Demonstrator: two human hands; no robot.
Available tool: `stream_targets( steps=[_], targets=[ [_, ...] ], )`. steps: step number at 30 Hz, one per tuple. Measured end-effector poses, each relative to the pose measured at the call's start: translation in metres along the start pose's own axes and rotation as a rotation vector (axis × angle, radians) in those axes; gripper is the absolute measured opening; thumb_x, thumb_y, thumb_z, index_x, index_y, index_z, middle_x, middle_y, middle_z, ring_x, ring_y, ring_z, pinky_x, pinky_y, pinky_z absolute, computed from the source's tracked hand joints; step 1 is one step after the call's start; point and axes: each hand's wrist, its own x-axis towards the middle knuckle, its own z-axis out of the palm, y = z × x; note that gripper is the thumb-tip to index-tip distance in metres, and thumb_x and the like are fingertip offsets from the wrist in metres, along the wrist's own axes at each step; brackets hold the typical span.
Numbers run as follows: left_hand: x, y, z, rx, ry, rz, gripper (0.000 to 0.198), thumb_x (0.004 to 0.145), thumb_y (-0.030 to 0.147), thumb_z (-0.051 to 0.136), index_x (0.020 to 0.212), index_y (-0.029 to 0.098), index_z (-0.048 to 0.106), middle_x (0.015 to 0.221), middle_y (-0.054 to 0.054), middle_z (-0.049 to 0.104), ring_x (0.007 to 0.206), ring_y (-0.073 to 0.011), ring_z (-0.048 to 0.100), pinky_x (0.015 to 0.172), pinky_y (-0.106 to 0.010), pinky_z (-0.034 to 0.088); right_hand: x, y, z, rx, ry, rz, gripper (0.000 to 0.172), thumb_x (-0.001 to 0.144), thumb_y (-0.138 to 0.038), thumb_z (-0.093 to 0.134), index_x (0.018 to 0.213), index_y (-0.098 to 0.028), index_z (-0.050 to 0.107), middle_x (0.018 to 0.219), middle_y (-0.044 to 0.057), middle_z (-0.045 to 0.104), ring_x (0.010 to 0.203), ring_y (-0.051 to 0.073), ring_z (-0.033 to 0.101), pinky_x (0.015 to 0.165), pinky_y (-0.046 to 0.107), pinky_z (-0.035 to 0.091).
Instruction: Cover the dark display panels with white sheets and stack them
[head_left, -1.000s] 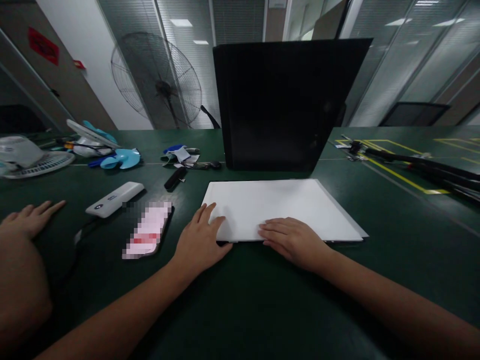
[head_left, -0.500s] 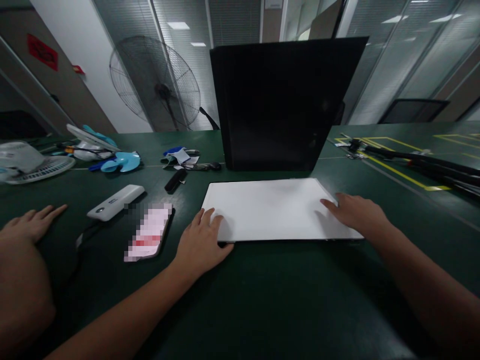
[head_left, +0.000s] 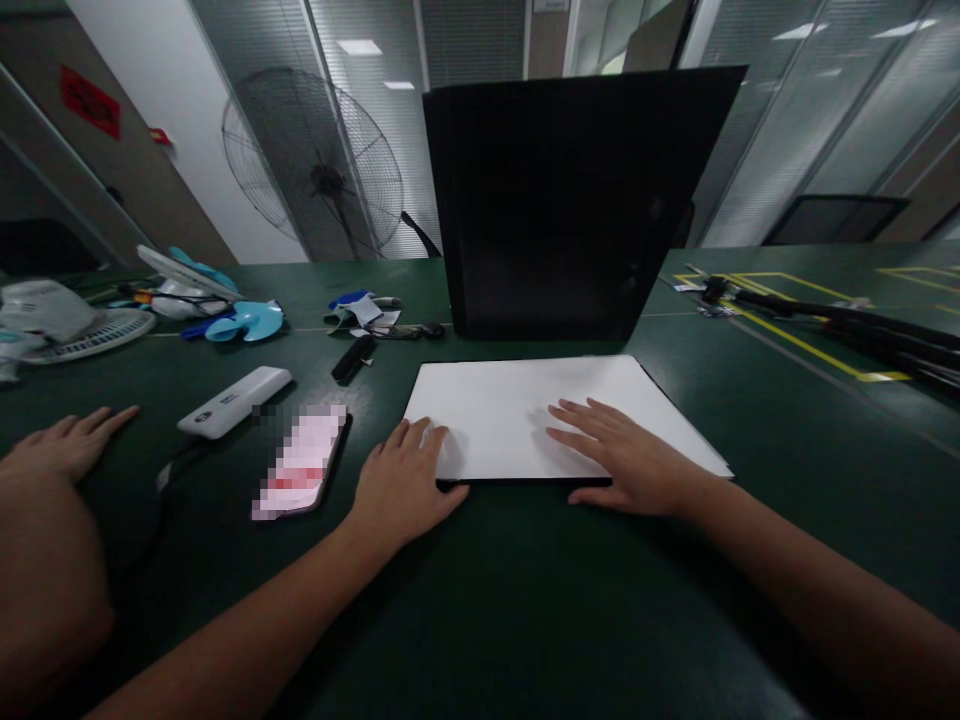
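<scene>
A white sheet point(head_left: 525, 400) lies flat on the dark green table point(head_left: 480, 600), on top of a thin dark board whose edge shows at the front. My left hand point(head_left: 401, 490) rests open on the sheet's near left corner, fingers spread. My right hand point(head_left: 622, 455) lies open and flat on the sheet's near middle, palm down. Behind the sheet stands a tall black panel point(head_left: 570, 200), upright.
Left of the sheet lie a phone point(head_left: 300, 462), a white oblong device point(head_left: 232, 400), a black marker point(head_left: 352, 357), blue fan blades point(head_left: 244, 322) and a white fan grille point(head_left: 75, 335). Another person's hand point(head_left: 67, 445) rests flat at far left. A black tripod point(head_left: 840, 325) lies at right.
My right hand slid from the sheet's near middle out to its right edge, then back to the near middle. My left hand stayed on the left corner.
</scene>
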Motion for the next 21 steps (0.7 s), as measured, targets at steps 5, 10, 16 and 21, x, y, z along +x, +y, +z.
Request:
stream_targets(
  steps=[5, 10, 16, 21],
  targets=[
    [0.001, -0.002, 0.0, -0.021, 0.002, -0.008, 0.072, 0.081, 0.06, 0.064, 0.14, 0.021, 0.053, 0.152, -0.018, 0.05, 0.141, -0.0443, 0.044, 0.107, -0.063, 0.044, 0.006, -0.018, 0.003, -0.223, 0.169, -0.328, 0.024, 0.099, -0.022, 0.056, 0.118, -0.019, 0.069, 0.112, 0.008, 0.074, 0.098, 0.02, 0.068, 0.084, 0.039, 0.058],
    [-0.004, 0.0, -0.006, 0.026, 0.141, 0.091, 0.069, 0.08, 0.049, 0.072, 0.139, 0.017, 0.056, 0.151, -0.018, 0.051, 0.141, -0.0414, 0.044, 0.116, -0.059, 0.037, 0.004, -0.025, 0.003, -0.382, 0.306, -0.486, 0.018, 0.095, -0.01, 0.057, 0.108, -0.012, 0.069, 0.093, 0.008, 0.074, 0.08, 0.018, 0.068, 0.059, 0.03, 0.054],
    [-0.012, -0.004, -0.008, 0.024, 0.426, 0.558, 0.02, 0.096, 0.014, 0.056, 0.108, 0.019, 0.071, 0.112, -0.008, 0.075, 0.105, -0.0245, 0.069, 0.091, -0.041, 0.056, 0.002, -0.028, -0.011, -0.431, 0.38, -0.507, 0.018, 0.094, -0.008, 0.058, 0.109, -0.011, 0.068, 0.097, 0.01, 0.075, 0.081, 0.018, 0.069, 0.056, 0.029, 0.056],
    [-0.013, 0.008, -0.015, -0.11, 0.621, 0.749, 0.017, 0.099, 0.013, 0.056, 0.097, 0.019, 0.071, 0.095, -0.004, 0.078, 0.086, -0.0168, 0.071, 0.076, -0.034, 0.06, -0.029, -0.036, -0.041, -0.383, 0.366, -0.406, 0.025, 0.095, -0.011, 0.058, 0.118, -0.013, 0.067, 0.103, 0.01, 0.075, 0.084, 0.018, 0.069, 0.062, 0.031, 0.06]
  ],
)
